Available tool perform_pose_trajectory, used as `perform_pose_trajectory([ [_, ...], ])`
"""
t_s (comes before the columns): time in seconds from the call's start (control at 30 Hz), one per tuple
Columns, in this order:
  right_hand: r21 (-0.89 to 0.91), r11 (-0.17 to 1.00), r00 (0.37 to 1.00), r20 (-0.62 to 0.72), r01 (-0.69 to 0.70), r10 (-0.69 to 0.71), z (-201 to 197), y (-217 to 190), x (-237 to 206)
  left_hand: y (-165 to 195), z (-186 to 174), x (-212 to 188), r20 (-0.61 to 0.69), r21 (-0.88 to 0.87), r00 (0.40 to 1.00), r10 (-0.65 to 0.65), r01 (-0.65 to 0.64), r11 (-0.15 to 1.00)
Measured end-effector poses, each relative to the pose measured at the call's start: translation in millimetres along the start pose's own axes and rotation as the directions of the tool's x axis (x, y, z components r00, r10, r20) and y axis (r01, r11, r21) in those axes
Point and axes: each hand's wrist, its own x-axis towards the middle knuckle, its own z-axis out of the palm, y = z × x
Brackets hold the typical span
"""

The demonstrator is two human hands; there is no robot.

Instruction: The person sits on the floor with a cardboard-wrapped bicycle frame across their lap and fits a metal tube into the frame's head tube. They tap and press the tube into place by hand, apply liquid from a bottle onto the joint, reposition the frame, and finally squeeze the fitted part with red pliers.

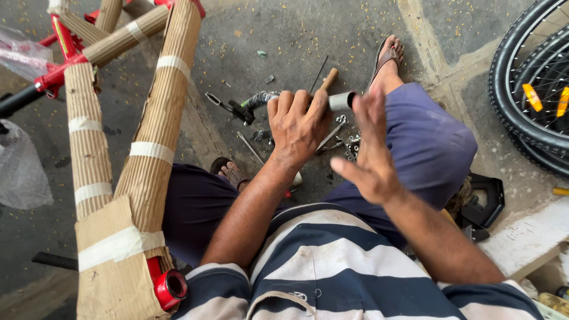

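My left hand (296, 121) is closed around a black handlebar (261, 99) near its silver end (341, 101). My right hand (370, 148) is flat and open, its fingers spread, with the palm against that silver end. Behind the left hand a wooden handle (329, 78) sticks up. On the concrete floor below the hands lie wrenches (335, 131) and several small metal parts (353, 145). I sit with my knees apart and both feet in sandals.
A red bicycle frame (59, 47) wrapped in corrugated cardboard (151, 130) and tape stands at my left. Bicycle wheels with orange reflectors (533, 89) lean at the right. A black pedal (486, 201) lies by my right knee. Clear plastic wrap (21, 172) sits at the far left.
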Motion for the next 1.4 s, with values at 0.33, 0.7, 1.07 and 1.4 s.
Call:
perform_pose_trajectory([
  [0.33,-0.928,0.3,0.961,0.155,0.221,-0.227,5.4,-11.9,15.1,0.0,3.6,-0.7,-0.047,0.017,0.999,0.014,-0.013,1.0],
  [0.7,-0.929,0.236,0.951,0.244,0.285,-0.19,-9.4,-18.0,25.9,-2.8,4.0,-2.9,-0.056,0.017,0.998,0.01,-0.009,1.0],
  [1.07,0.31,0.95,0.998,0.016,0.047,-0.054,8.2,-6.5,19.4,1.5,4.6,1.2,-0.019,0.015,1.0,-0.009,0.01,1.0],
  [1.4,0.823,0.567,0.992,-0.093,0.029,0.085,5.7,-7.8,23.8,-3.1,-0.7,4.8,-0.021,0.007,0.999,-0.025,0.026,1.0],
])
